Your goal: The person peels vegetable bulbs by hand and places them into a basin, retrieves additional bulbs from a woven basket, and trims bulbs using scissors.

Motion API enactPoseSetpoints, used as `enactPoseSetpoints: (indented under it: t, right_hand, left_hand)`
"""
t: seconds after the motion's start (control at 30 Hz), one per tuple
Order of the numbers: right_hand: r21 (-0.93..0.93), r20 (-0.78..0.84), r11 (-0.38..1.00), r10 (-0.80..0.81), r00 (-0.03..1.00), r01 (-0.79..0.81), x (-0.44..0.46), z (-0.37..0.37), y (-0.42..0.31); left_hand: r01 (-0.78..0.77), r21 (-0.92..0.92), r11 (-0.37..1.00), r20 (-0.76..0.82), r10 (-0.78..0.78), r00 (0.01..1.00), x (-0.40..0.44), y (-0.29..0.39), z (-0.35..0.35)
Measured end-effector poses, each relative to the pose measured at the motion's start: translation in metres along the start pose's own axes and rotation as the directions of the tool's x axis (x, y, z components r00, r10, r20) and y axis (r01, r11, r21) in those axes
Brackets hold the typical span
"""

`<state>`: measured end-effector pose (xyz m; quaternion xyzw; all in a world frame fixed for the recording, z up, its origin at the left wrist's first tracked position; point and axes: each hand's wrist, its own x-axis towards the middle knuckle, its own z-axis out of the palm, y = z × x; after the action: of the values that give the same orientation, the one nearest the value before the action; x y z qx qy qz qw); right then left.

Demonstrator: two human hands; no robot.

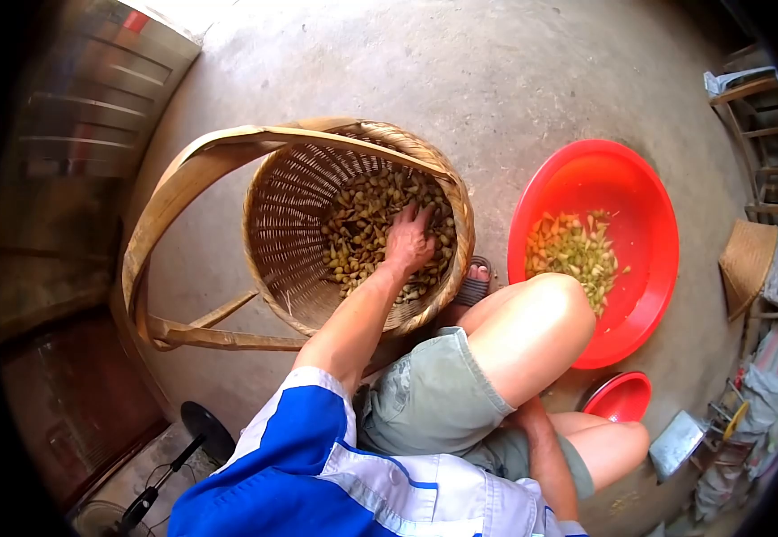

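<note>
My left hand (411, 240) reaches into a large woven basket (286, 224), its fingers apart on a pile of small brown, teardrop-shaped pieces (362, 215). The fingertips are partly hidden among them, and I cannot make out anything held. The basket leans toward me, with its wide bamboo handle (161, 215) out to the left. My right forearm passes down between my legs, and its hand is hidden behind my thigh. Beyond my knee, a red basin (644, 268) holds paler yellow-green pieces (581, 255) of similar shape.
A smaller red bowl (626, 398) sits by my lower knee. On the right are a woven hat (747, 264), wooden racks (765, 134), bags (756, 438) and a metal box (678, 445). A black round-ended object (208, 431) stands at lower left, near a wooden door (76, 394).
</note>
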<state>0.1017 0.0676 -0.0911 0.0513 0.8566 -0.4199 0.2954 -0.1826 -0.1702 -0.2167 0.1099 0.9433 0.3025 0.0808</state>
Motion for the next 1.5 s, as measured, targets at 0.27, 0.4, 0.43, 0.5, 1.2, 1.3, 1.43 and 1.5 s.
enactPoseSetpoints:
  t: [0.27, 0.4, 0.43, 0.5, 1.2, 1.3, 1.43, 1.5]
  right_hand:
    - [-0.085, 0.101, 0.98, 0.187, 0.977, -0.179, -0.007, -0.002, 0.018]
    - [0.308, 0.015, 0.937, 0.169, 0.985, -0.166, -0.011, 0.025, 0.062]
    - [0.489, -0.029, 0.872, 0.05, 0.998, -0.03, -0.007, 0.031, 0.074]
    - [0.668, -0.197, 0.686, -0.21, 0.958, 0.288, -0.004, 0.046, 0.095]
    - [-0.083, 0.06, 0.991, 0.112, 0.992, -0.107, -0.003, 0.008, 0.037]
    - [-0.085, 0.107, 0.992, 0.1, 0.989, -0.091, -0.003, 0.005, 0.035]
    - [-0.255, 0.155, 0.967, 0.061, 0.986, -0.02, 0.004, -0.015, -0.01]
    - [-0.144, 0.045, 0.988, 0.068, 0.997, -0.061, 0.0, 0.003, 0.025]
  left_hand:
    - [0.063, 0.227, 0.972, 0.441, -0.16, 0.883, -0.044, 0.006, -0.012]
    - [0.096, 0.423, 0.901, 0.642, -0.373, 0.67, -0.057, -0.006, -0.027]
    - [0.139, 0.405, 0.904, 0.602, -0.378, 0.704, -0.059, -0.013, -0.022]
    - [0.205, 0.361, 0.91, 0.525, -0.38, 0.761, -0.064, -0.029, -0.009]
    - [0.48, -0.145, 0.865, 0.271, -0.432, 0.86, -0.053, -0.043, 0.003]
    - [0.537, -0.091, 0.839, 0.348, -0.478, 0.806, -0.052, -0.032, -0.005]
    - [0.545, -0.094, 0.833, 0.314, -0.495, 0.81, -0.052, -0.033, -0.003]
    - [0.554, -0.1, 0.827, 0.325, -0.499, 0.804, -0.05, -0.027, -0.01]
